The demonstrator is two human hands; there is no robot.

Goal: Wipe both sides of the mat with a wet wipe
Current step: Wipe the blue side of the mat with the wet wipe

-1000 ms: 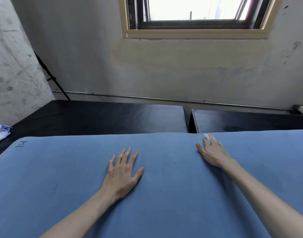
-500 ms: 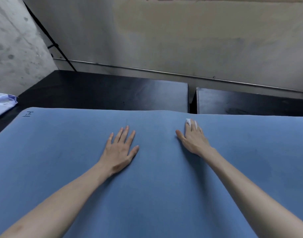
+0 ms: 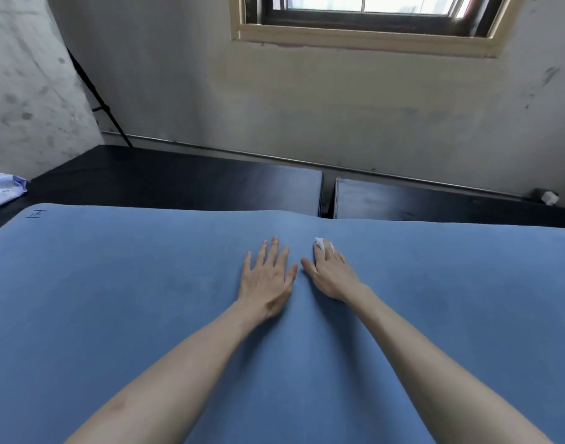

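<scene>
Blue mat | corner mark illegible | wipe under right hand

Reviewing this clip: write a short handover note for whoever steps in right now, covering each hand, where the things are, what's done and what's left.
Left hand: flat, fingers spread, resting on the blue mat, holding nothing.
Right hand: flat on the mat just beside the left, pressing a white wet wipe under its fingers near the mat's far edge.
Mat: spread over the black tables, one side up.
Wipe pack: far left on the table.
Done: cannot tell how much of this side is wiped; no wet marks show.
Left: finish this side, flip the mat, wipe the other.
</scene>
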